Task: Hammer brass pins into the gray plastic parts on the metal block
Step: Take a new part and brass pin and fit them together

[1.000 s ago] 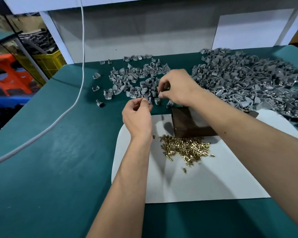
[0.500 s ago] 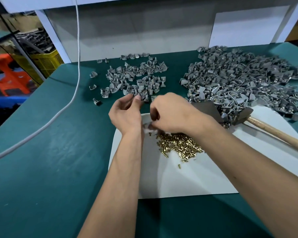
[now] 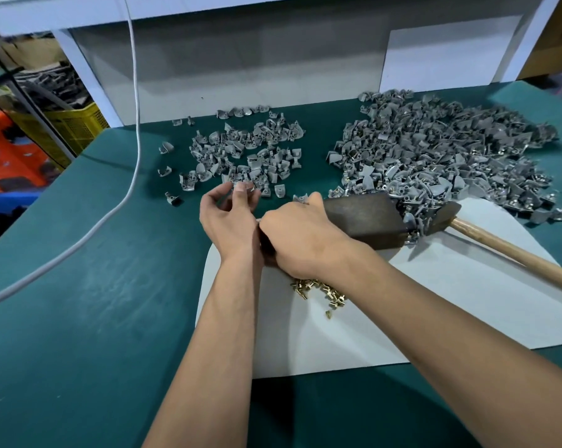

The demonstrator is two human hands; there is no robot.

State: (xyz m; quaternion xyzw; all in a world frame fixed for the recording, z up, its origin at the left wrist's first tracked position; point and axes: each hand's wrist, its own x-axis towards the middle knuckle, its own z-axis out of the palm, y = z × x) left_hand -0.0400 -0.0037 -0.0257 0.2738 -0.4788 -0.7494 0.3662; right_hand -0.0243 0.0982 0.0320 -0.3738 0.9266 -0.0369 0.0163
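Head view: both hands mid-worktop
left hand [image 3: 229, 218]: fingers loosely spread, empty
right hand [image 3: 300, 232]: fingers curled down, grip hidden, beside metal block [image 3: 367, 219]
brass pins [image 3: 318, 291]: under right wrist

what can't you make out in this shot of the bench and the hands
- Head view: the right hand covers the near end of the metal block, so any part or pin under its fingers is hidden.
- The right forearm covers part of the brass pins.
- The hammer handle is cut off by the right edge.
- What the left hand pinches is too small to tell.
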